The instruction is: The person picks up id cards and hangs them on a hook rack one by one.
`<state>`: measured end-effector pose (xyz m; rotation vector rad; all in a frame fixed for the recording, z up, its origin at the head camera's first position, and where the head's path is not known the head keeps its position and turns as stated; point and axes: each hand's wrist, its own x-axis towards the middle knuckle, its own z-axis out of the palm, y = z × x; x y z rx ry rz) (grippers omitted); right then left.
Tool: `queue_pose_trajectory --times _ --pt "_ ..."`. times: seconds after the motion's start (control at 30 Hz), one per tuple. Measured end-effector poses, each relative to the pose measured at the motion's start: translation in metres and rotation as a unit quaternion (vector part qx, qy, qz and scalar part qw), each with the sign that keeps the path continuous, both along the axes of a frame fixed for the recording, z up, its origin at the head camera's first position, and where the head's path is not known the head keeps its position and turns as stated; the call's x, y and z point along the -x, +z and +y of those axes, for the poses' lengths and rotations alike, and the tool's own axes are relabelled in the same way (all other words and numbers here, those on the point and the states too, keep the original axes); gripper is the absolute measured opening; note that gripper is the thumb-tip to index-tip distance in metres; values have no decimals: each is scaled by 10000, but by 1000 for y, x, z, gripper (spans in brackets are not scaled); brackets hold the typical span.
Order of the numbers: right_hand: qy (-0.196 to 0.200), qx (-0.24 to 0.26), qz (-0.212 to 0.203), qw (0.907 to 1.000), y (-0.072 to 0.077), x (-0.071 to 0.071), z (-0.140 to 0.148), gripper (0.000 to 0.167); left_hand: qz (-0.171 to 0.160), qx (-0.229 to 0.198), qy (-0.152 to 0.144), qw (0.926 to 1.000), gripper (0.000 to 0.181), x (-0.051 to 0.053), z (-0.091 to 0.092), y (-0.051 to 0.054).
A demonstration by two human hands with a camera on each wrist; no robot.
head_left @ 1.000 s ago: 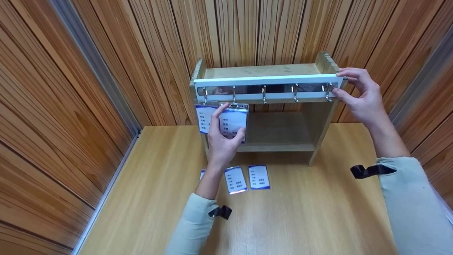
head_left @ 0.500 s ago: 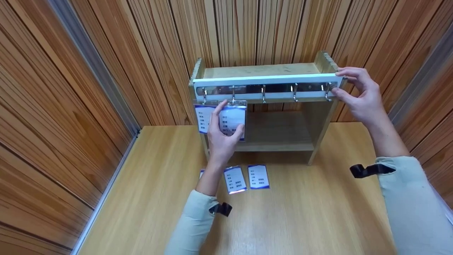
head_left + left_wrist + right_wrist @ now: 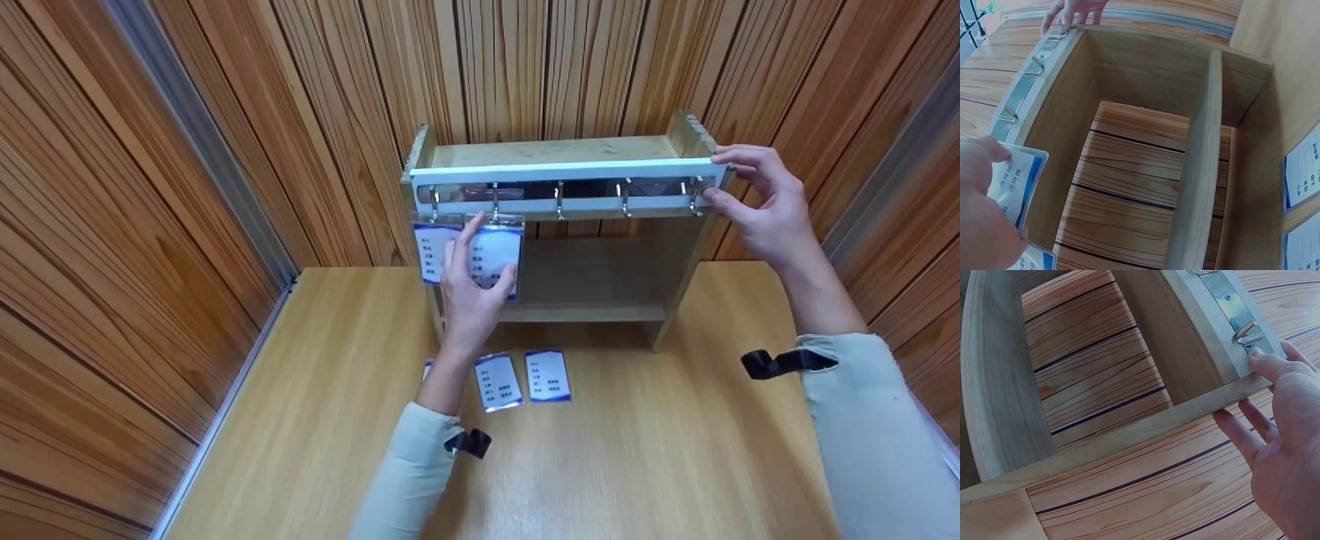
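Note:
In the head view my left hand (image 3: 474, 296) holds a clear-sleeved badge card (image 3: 496, 247) by its sides, its top just under the second hook (image 3: 495, 196) from the left. Whether the card's slot is on that hook cannot be told. Another card (image 3: 429, 253) hangs at the leftmost hook, partly behind my fingers. My right hand (image 3: 765, 202) grips the right end of the white hook rail (image 3: 592, 166), thumb on its front beside the last hook (image 3: 697, 196). The left wrist view shows the held card (image 3: 1016, 180) in front of the rail (image 3: 1022, 95).
The wooden shelf (image 3: 592, 311) stands on the table against the panelled wall. Before it lie two cards (image 3: 499, 382) (image 3: 548, 375) and part of a third, half hidden by my left forearm. Black straps hang from both sleeves.
Over the last second my left hand and its card have risen slightly and shifted a little left, closer to the second hook. My right hand stays at the rail's end.

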<state>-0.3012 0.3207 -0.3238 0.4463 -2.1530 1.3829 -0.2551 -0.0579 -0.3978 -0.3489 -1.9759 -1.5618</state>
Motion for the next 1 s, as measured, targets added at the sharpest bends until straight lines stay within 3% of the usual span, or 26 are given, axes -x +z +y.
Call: queue_pose_trajectory --times 0.3,0.7,1.0 --pt "-58 -30 -72 10000 -1 -1 4 46 25 50 147 9999 70 -1 3 1" --pt "13 -3 25 10000 -2 -1 0 45 -278 87 274 9992 72 4 6 -3" --pt "14 28 25 10000 0 -1 1 45 -146 43 72 9999 70 13 4 -6"
